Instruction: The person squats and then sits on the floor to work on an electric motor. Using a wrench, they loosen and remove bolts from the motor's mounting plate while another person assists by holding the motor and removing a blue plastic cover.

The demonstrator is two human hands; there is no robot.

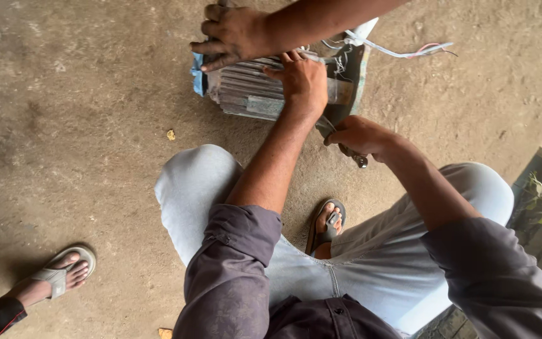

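Inspector: Motor housing [252, 88], finned, grey, lies on its side on the concrete floor [83, 125], just ahead of the squatting person's knees. Status of both hands?

Technician: Left hand [302, 81] is pressed down on the fins, fingers curled over the casing. Right hand [359, 135] is closed around a metal tool [352, 154] set at the end plate [359, 69]. A co-worker's hand [230, 34] steadies the far side.

Inspector: Hazards?

Technician: Probable risk: if the tool slips off the end plate, it could strike the left hand or the sandalled foot [329, 226] below. Loose wires [403, 51] trail from the housing; a roll could snag them.
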